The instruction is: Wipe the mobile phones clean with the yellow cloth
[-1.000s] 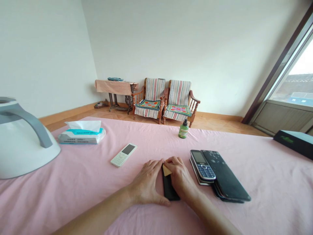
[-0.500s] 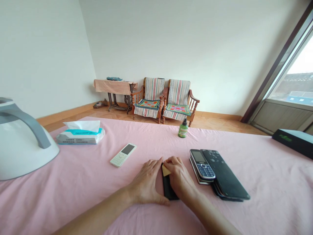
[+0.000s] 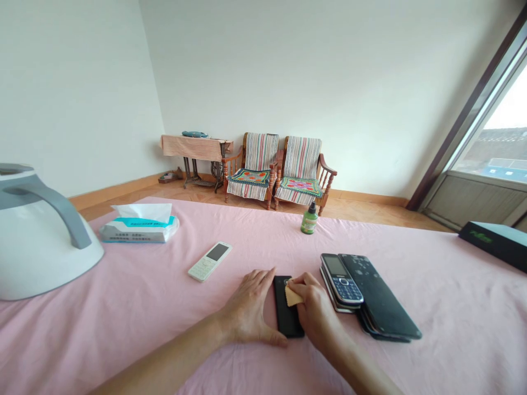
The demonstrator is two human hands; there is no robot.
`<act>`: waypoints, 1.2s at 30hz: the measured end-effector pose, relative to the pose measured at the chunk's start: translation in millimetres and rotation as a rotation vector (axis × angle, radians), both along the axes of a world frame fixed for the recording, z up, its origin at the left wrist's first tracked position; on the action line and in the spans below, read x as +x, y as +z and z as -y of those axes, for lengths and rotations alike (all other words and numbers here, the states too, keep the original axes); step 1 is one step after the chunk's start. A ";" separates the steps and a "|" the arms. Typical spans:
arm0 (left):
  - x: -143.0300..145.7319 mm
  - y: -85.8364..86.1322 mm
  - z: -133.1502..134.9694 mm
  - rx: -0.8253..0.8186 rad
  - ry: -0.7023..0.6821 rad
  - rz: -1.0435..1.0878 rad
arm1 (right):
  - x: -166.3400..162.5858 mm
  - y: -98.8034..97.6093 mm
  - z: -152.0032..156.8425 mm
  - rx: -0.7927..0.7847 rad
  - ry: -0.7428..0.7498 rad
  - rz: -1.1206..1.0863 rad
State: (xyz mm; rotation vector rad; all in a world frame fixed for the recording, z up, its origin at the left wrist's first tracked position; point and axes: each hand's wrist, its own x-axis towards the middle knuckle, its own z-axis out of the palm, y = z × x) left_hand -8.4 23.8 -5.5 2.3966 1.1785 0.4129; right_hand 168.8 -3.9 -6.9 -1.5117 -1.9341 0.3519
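Observation:
A black phone point(image 3: 286, 315) lies flat on the pink tablecloth, its camera end away from me. My left hand point(image 3: 250, 307) rests along the phone's left side, fingers stretched and thumb at its near end. A small yellow cloth point(image 3: 292, 297) is pinched in my right hand point(image 3: 315, 304) and pressed on the phone's upper part, by the camera. Right of that hand sit stacked phones, a dark keypad phone point(image 3: 345, 284) on top. Beside them is a longer pile topped by a black phone point(image 3: 381, 296). Left of my hands lies a white keypad phone point(image 3: 210, 261).
A white and grey kettle point(image 3: 45, 249) stands at the left edge, with a tissue pack point(image 3: 140, 229) beyond it. The green bottle point(image 3: 308, 219) is near the table's far edge. At far right sits a black box point(image 3: 489, 245). Two wooden chairs point(image 3: 300, 164) stand by the wall.
My right hand and the yellow cloth have slid right and slightly nearer me across the phone, uncovering its top end. My left hand has kept its place.

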 end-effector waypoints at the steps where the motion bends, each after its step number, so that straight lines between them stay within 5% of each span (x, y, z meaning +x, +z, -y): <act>1: 0.1 -0.5 -0.1 0.006 0.001 0.007 | -0.3 0.4 4.6 -0.003 0.003 0.001; 13: -0.6 1.2 -0.3 0.061 -0.046 0.022 | 6.4 -16.7 50.3 0.013 0.079 0.028; 24: -2.4 -7.2 -0.5 0.018 -0.002 0.047 | -8.4 5.4 -19.7 0.031 0.065 0.062; 32: -0.7 -8.4 -2.6 0.075 -0.024 0.153 | -13.9 -2.7 21.2 0.035 0.159 0.063; 36: -1.6 -7.9 -2.5 0.027 -0.008 0.119 | -12.4 1.1 3.3 0.024 0.174 0.015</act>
